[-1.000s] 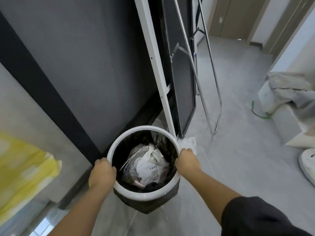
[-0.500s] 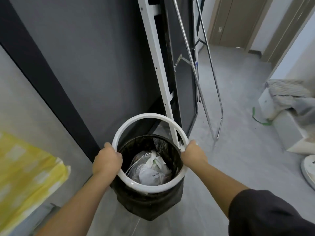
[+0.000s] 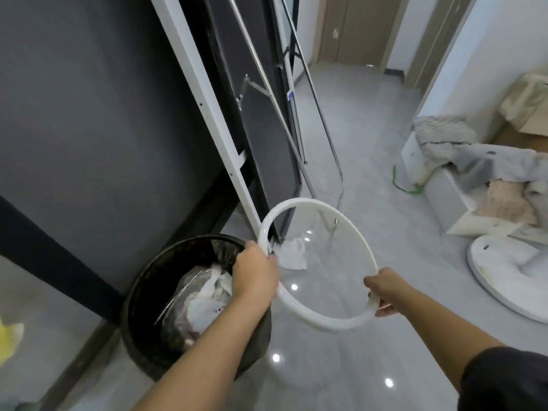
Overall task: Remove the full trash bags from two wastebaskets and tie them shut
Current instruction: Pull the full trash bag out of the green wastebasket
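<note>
- on the glossy grey tile floor (image 3: 341, 161), against a dark matte wall, stands the round wastebasket (image 3: 142, 336), lined with a black trash bag (image 3: 221, 247) holding crumpled white plastic.
- right of the wastebasket, off it, a smooth white ring (image 3: 323, 321) is held in the air.
- left hand (image 3: 255, 271) and right hand (image 3: 382, 295) each clench the ring.
- beyond the wastebasket, a folded metal rack (image 3: 323, 126) leans.

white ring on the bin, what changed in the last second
Both hands, left hand and right hand, lifted the white ring off the wastebasket and swung it right, clear above the floor. Both keep gripping it. The black bag with its trash stays in the wastebasket, beside the wall.
</note>
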Motion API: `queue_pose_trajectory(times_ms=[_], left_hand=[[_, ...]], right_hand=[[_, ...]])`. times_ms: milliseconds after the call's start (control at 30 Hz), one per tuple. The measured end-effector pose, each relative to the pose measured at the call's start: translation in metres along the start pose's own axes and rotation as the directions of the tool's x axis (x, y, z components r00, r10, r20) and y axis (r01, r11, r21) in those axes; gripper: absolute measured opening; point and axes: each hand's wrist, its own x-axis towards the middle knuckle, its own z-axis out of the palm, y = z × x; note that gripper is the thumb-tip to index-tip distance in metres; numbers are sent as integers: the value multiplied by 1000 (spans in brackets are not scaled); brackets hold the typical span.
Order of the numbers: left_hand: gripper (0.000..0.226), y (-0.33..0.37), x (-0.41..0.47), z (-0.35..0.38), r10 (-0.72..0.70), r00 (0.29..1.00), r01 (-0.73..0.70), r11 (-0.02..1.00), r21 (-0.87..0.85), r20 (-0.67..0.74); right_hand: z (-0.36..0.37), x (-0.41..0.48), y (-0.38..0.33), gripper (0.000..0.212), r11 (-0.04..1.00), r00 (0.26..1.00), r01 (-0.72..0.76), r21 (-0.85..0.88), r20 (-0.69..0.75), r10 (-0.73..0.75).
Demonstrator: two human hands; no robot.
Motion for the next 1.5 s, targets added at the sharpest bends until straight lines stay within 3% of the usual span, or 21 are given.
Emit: queue_pose_trajectory(times_ms=[100,200,367,533,633,800,900,967,1067,1167,1367,1500], left_hand=[[34,12,-6,53,-53,986,42,996,76,157],[45,-10,-3,109,-213,930,184,975,124,300],[38,-77,8,172,-397,821,386,916,114,411],[41,-139,21,227,-533,713,590,807,19,455],[44,-170,29,257,-552,684,664,741,-95,478],[18,-137,3,217,-508,662,727,614,-307,551],[28,-145,-10,207,-494,649,746,565,-353,579],[28,-151,-26,197,-464,639,761,500,-413,614],[21,-159,-56,176,-382,661,750,340,-567,646],[36,-172,-78,154,-358,683,710,123,-693,637],[40,-178,-99,95,-428,754,480,-158,-863,498],[29,-169,-110,61,-433,800,314,-288,-905,416]], right_hand=[[-18,22,35,19,996,995,-91,21,-39,92],[-14,51,74,21,992,990,-127,17,-53,128],[27,96,118,23,991,991,-104,-79,-92,97],[67,131,147,29,988,992,-52,-143,-121,35],[79,143,157,31,982,994,-81,-169,-93,66],[83,132,146,40,949,996,-84,-303,-2,87],[87,119,126,52,957,998,-13,-291,61,33],[95,104,109,54,986,989,33,-164,150,-8],[112,63,82,46,995,943,23,97,329,-54],[129,23,57,42,962,858,-58,268,505,-90],[164,-26,30,30,892,730,-228,389,675,-108],[174,-50,23,23,870,714,-265,416,691,-113]])
